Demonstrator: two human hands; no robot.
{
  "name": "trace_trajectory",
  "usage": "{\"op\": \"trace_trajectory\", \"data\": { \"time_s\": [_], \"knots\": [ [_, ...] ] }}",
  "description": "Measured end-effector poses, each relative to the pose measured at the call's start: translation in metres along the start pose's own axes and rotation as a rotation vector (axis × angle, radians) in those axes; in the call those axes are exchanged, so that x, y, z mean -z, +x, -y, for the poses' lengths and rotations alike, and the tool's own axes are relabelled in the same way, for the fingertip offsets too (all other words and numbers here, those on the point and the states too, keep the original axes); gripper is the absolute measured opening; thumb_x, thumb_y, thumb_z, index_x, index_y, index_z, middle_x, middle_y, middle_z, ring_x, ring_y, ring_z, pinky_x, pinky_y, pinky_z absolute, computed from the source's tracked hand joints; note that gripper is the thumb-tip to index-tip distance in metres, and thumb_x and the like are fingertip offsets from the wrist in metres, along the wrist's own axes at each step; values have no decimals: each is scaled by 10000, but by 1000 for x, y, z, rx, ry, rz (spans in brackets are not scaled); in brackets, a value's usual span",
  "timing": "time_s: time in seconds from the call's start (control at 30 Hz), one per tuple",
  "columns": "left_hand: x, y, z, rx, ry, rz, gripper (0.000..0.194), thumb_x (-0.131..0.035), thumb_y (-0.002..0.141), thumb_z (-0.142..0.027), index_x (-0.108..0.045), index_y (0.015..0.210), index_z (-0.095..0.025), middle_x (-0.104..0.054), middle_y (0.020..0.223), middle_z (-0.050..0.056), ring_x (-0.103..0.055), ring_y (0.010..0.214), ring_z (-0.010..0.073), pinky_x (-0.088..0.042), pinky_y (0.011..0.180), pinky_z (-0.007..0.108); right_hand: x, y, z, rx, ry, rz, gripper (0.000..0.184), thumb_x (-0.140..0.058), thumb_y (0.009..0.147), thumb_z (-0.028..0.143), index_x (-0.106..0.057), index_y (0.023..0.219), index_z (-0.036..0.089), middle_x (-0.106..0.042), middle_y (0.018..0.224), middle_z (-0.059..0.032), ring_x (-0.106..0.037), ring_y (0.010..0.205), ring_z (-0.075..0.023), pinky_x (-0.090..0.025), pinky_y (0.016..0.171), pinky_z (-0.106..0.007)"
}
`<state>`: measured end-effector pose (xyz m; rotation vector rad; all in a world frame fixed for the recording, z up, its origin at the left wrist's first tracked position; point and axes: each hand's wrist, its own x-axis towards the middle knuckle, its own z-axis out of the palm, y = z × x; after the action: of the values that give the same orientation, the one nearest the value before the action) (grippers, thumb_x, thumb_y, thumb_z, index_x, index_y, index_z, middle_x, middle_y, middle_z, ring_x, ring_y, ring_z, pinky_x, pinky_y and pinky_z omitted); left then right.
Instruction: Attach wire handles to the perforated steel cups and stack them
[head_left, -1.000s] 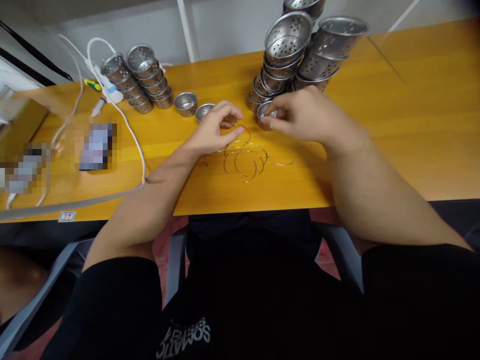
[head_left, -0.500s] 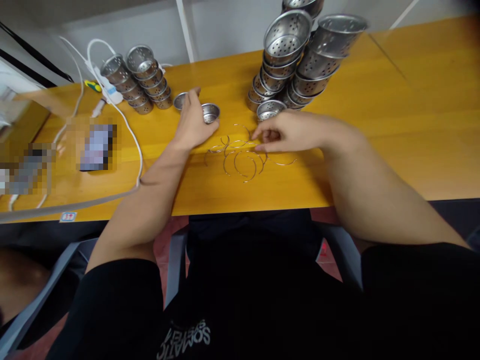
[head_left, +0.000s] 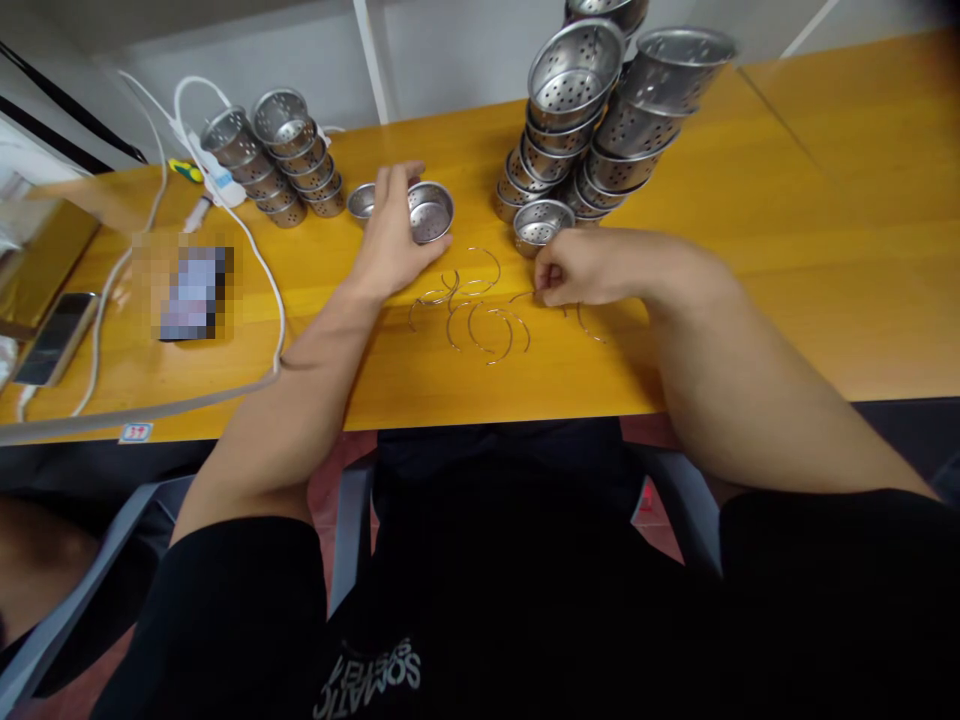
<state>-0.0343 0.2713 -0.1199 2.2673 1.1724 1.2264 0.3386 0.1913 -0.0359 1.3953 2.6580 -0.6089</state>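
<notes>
My left hand [head_left: 394, 230] is closed around the side of a small perforated metal cup [head_left: 432, 213], its open top facing me. Partly behind that hand sits another perforated cup [head_left: 361, 202]. My right hand [head_left: 579, 268] is pinched over the table, with one end of a thin curved wire [head_left: 523, 295] showing at its fingertips. A single cup [head_left: 541, 228] stands just behind these fingers. Several more curved wires [head_left: 512, 335] lie loose between my hands. Some wire [head_left: 587, 325] also shows below my right hand.
Tall stacks of perforated cups [head_left: 622, 130] rise at the back right, leaning. Shorter stacks [head_left: 300, 160] stand at the back left. A white cable [head_left: 271, 270] loops past a phone [head_left: 196, 292]; another phone [head_left: 56, 340] lies by a box [head_left: 56, 250] at far left.
My left hand has shifted the cup slightly right and tipped its mouth more toward me. My right hand has closed its fingers and drawn right, and wires near it have moved right.
</notes>
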Motion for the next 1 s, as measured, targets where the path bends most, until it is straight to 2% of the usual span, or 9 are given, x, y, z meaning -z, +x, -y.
{"op": "trace_trajectory", "data": {
  "time_s": [0.1,0.17,0.23,0.3,0.47,0.6,0.73,0.87,1.0],
  "knots": [
    [-3,-1,-34,-43,-36,40,1010,-1065,923,-452,-529,1779,-422,-652,1820,165,-596,1818,462,-485,1610,729,-2,0,8,-31,-32,-4,232,-1004,913,338,-796,820,296,-811,788,-73,-737,772,-327,-524,748,-486],
    [-9,-2,-42,-73,-34,50,1099,-1078,929,-493,-479,1848,-431,-655,1827,166,-614,1816,453,-488,1614,691,-3,0,20,-55,-108,1,284,-987,924,302,-750,767,292,-777,763,-91,-727,765,-336,-508,741,-493],
    [-15,-3,-40,-103,-57,60,1189,-1086,936,-547,-411,1905,-413,-676,1802,180,-661,1786,458,-527,1582,677,-3,-1,34,-80,-196,7,260,-957,969,306,-774,786,278,-781,785,-117,-765,813,-363,-516,758,-498],
    [-20,-2,-35,-132,-99,63,1233,-1086,942,-597,-367,1920,-378,-712,1748,191,-708,1747,472,-567,1538,679,-2,-1,46,-104,-269,20,166,-928,1030,333,-864,906,245,-826,857,-138,-821,903,-388,-531,788,-488],
    [-28,2,-23,-144,-149,17,1260,-1133,919,-661,-382,1875,-333,-771,1700,193,-779,1677,483,-628,1468,638,-4,2,54,-141,-307,46,158,-889,1124,317,-960,1189,192,-931,1162,-173,-869,1092,-394,-547,855,-458],
    [-29,1,-13,-152,-194,-25,1270,-1132,928,-748,-378,1874,-363,-811,1650,146,-844,1562,422,-682,1372,622,-8,6,46,-91,-226,-46,104,-878,1111,196,-950,1180,224,-934,1166,-134,-872,1105,-373,-574,900,-444],
    [-26,-2,-8,-127,-174,-17,1122,-1073,989,-868,-486,1824,-401,-849,1555,63,-777,1587,349,-646,1401,640,-9,7,41,-107,-170,-58,191,-883,1062,133,-948,1217,224,-938,1133,-123,-882,1065,-368,-599,917,-440],
    [-23,0,-10,-145,-168,-11,1060,-1163,899,-860,-641,1678,-365,-838,1568,79,-745,1569,395,-641,1376,678,-5,4,45,-143,-168,-80,199,-833,1074,102,-943,1192,220,-935,1136,-131,-881,1083,-360,-599,902,-423],
    [-20,2,-14,-179,-122,-38,1069,-1182,842,-922,-690,1604,-354,-804,1630,102,-712,1570,424,-599,1386,721,2,-2,52,-174,-193,-22,162,-815,1076,102,-930,1094,214,-917,1074,-133,-865,1035,-353,-577,846,-422]
  ]
}}
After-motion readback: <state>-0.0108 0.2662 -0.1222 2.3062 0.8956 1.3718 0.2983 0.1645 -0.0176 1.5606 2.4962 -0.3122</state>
